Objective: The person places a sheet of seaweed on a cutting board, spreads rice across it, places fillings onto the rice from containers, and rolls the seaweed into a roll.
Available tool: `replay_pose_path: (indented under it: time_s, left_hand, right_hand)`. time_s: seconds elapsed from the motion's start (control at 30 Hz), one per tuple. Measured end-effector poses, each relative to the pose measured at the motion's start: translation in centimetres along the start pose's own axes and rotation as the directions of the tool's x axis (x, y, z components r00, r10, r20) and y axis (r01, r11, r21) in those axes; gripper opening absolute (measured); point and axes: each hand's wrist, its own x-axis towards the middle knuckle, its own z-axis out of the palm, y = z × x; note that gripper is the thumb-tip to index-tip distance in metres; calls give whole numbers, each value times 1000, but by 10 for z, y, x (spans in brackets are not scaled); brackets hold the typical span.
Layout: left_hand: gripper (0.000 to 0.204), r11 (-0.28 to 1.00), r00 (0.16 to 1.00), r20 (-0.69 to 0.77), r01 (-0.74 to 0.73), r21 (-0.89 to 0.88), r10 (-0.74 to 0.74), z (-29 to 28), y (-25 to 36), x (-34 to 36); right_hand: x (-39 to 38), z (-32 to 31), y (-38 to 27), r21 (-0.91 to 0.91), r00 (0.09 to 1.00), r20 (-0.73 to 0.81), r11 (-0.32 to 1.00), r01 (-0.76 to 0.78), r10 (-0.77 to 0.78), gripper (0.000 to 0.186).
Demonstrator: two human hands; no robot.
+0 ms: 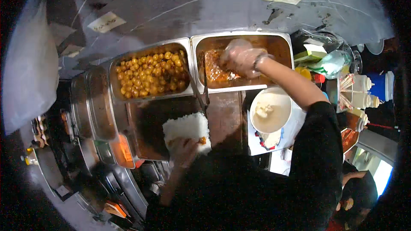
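A rectangular layer of white rice (187,125) lies on the dark brown work surface, a small orange-brown piece (202,140) on its near right part. My left hand (184,150) rests against the rice's near edge, its fingers laid over the rice and dimly seen. Farther off, my right hand (244,56), in a clear plastic glove, reaches into a metal pan (280,37) of reddish-brown sauced food (212,66). Motion smears its fingers, and what they may hold is hidden. Metal tongs (198,92) lean over the rims between this pan and its neighbour.
Left of it stands a metal pan of small round golden-brown pieces (150,75). A white bowl (272,111) with pale scraps sits below my right forearm. Squeeze bottles (363,92) crowd the right side. Metal containers (100,102) line the left. Another person (358,190) appears at lower right.
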Motion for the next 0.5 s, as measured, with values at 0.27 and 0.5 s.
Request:
replay_pose_path:
  time_s: [0.27, 0.5]
  left_hand:
    - [28, 973, 984, -64, 154, -172, -167, -41, 8, 6]
    - [28, 980, 985, -33, 166, -112, -171, -46, 11, 24]
  right_hand:
    - [32, 20, 22, 3, 974, 181, 990, 139, -138, 23]
    - [18, 78, 23, -113, 977, 44, 970, 214, -210, 14]
